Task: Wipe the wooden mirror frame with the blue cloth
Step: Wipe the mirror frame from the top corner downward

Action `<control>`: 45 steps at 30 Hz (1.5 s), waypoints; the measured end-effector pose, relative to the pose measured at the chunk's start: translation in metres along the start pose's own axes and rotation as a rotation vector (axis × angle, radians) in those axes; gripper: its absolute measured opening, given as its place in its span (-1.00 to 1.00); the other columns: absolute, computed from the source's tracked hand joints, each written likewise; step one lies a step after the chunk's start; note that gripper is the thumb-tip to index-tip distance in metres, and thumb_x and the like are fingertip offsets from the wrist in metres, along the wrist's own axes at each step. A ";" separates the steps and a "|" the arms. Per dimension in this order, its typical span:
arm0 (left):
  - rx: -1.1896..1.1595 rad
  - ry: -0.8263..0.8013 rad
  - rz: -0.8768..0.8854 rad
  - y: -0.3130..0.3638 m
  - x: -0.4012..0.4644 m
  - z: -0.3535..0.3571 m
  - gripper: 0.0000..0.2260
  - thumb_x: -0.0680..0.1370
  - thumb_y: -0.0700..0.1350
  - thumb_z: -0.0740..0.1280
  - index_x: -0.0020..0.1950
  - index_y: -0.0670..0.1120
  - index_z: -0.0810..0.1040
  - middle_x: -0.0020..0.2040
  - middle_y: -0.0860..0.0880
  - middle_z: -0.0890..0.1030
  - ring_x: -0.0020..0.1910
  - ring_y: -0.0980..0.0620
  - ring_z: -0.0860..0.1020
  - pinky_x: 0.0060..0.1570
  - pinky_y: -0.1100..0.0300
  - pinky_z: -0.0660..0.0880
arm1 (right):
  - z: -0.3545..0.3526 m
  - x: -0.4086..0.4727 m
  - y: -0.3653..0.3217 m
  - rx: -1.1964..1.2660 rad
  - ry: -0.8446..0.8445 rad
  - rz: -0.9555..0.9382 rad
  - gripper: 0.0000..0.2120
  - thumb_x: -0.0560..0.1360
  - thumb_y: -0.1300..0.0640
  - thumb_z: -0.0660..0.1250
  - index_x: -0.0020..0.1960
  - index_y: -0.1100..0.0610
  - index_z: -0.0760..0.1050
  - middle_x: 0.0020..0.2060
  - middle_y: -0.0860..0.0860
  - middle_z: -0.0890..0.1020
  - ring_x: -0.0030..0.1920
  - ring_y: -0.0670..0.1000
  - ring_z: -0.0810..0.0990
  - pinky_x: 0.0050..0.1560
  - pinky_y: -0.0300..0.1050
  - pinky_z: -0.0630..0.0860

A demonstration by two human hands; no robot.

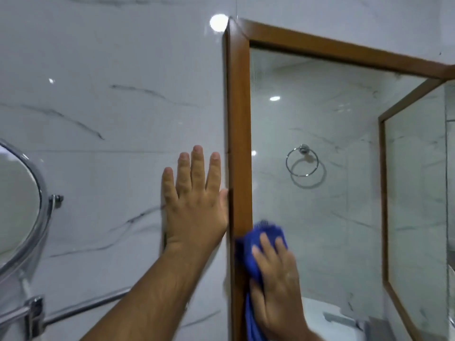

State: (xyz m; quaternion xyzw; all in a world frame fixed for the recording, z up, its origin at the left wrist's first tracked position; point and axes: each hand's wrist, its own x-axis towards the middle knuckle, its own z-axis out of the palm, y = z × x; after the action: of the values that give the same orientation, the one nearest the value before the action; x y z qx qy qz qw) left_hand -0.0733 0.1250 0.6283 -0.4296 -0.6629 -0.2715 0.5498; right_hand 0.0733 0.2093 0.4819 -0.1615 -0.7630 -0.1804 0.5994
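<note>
The wooden mirror frame (238, 119) hangs on a marble-tiled wall, its left upright running down the middle of the view and its top rail slanting off to the right. My right hand (277, 284) presses the blue cloth (253, 244) against the lower part of that left upright, with cloth bunched above the fingers and trailing down below the palm. My left hand (194, 200) lies flat with fingers spread on the wall tile just left of the frame, the thumb touching the frame's outer edge. It holds nothing.
A round chrome shaving mirror (19, 205) on a jointed arm sticks out from the wall at the far left, with a chrome bar (86, 308) below it. The mirror glass reflects a towel ring (302, 160) and a second wooden frame (384, 193).
</note>
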 end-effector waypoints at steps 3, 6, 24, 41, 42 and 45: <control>0.030 -0.020 0.000 0.004 -0.009 0.004 -0.39 0.64 0.13 -0.07 0.63 -0.08 -0.12 0.62 -0.25 -0.13 0.59 -0.27 -0.15 0.52 -0.27 -0.13 | 0.023 -0.070 -0.037 0.049 -0.082 0.103 -0.53 0.60 -0.14 -0.26 0.49 -0.22 -0.22 0.50 -0.35 -0.12 0.54 -0.16 -0.07 0.49 -0.16 -0.02; 0.036 -0.042 -0.018 0.005 -0.008 0.007 -0.36 0.63 0.15 -0.07 0.63 -0.07 -0.19 0.61 -0.25 -0.21 0.58 -0.27 -0.23 0.52 -0.28 -0.16 | 0.020 -0.099 -0.042 0.090 -0.258 0.155 -0.56 0.50 -0.26 -0.26 0.29 -0.46 -0.41 0.26 -0.60 -0.15 0.49 -0.30 -0.13 0.50 -0.22 -0.06; -0.018 -0.071 -0.033 0.016 -0.041 0.000 -0.37 0.63 0.10 0.04 0.63 -0.07 -0.11 0.62 -0.25 -0.09 0.59 -0.26 -0.11 0.53 -0.22 -0.11 | -0.002 0.071 0.008 0.003 0.073 0.051 -0.32 0.46 0.07 0.22 0.53 0.06 0.10 0.54 0.07 0.11 0.55 0.13 -0.02 0.50 0.14 0.07; -0.017 -0.082 0.196 0.020 -0.227 0.045 -0.38 0.57 -0.08 0.28 0.58 -0.21 0.15 0.57 -0.24 0.10 0.56 -0.21 0.09 0.52 -0.12 0.04 | 0.013 -0.116 -0.015 0.047 -0.250 0.099 -0.31 0.45 0.07 0.20 0.53 0.06 0.03 0.55 0.04 0.00 0.54 0.16 -0.17 0.50 0.17 -0.06; -0.018 -0.074 0.209 0.019 -0.229 0.048 -0.38 0.57 -0.06 0.28 0.57 -0.21 0.17 0.56 -0.24 0.11 0.55 -0.21 0.09 0.51 -0.13 0.05 | 0.007 -0.071 -0.011 0.063 -0.182 0.104 -0.32 0.46 0.10 0.22 0.52 0.09 0.07 0.53 0.09 0.06 0.53 0.19 -0.11 0.50 0.18 -0.01; -0.017 -0.041 0.209 0.020 -0.232 0.053 -0.41 0.57 -0.06 0.28 0.55 -0.23 0.21 0.55 -0.25 0.13 0.54 -0.22 0.10 0.51 -0.15 0.07 | -0.008 0.050 0.001 0.014 -0.017 0.076 -0.41 0.48 0.15 0.26 0.48 0.17 0.23 0.49 0.21 0.24 0.50 0.30 0.09 0.48 0.21 0.12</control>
State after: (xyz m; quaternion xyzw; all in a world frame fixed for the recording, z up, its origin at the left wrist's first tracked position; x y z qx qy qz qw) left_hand -0.0765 0.1159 0.3892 -0.5065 -0.6234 -0.2097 0.5575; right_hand 0.0692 0.2081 0.5327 -0.1880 -0.7625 -0.1509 0.6005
